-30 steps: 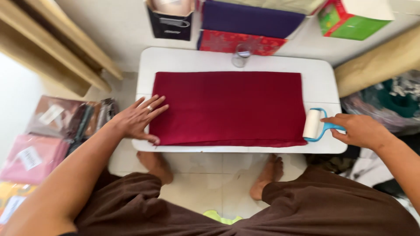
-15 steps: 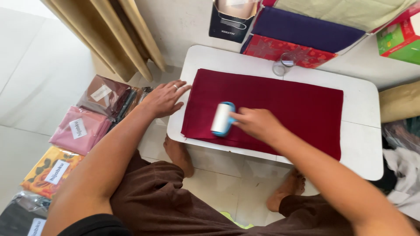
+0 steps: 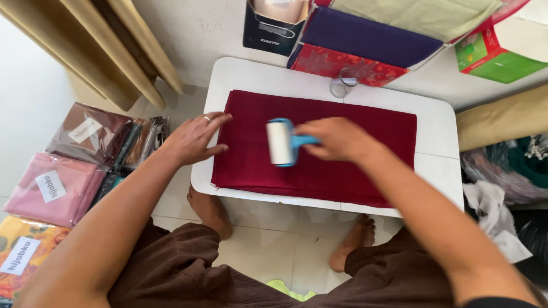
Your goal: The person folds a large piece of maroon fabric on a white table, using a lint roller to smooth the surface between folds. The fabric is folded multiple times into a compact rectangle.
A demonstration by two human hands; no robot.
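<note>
lint roller [image 3: 280, 143] moved left, right hand [image 3: 335, 138] gripping, left hand [image 3: 193, 138] beside

On the floor to my left I see clear-wrapped fabric packs: a brown pack [image 3: 85, 134] and a pink pack [image 3: 54, 188], each with a white rectangular label, and an orange patterned pack [image 3: 23, 251] labelled likewise. Beyond the table stand a dark box [image 3: 274, 25], a red patterned flat pack [image 3: 342, 63], and a green and red carton [image 3: 494, 57]

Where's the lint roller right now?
In the head view, the lint roller lies on the dark red cloth, left of centre, held by the right hand, near the left hand.
</note>
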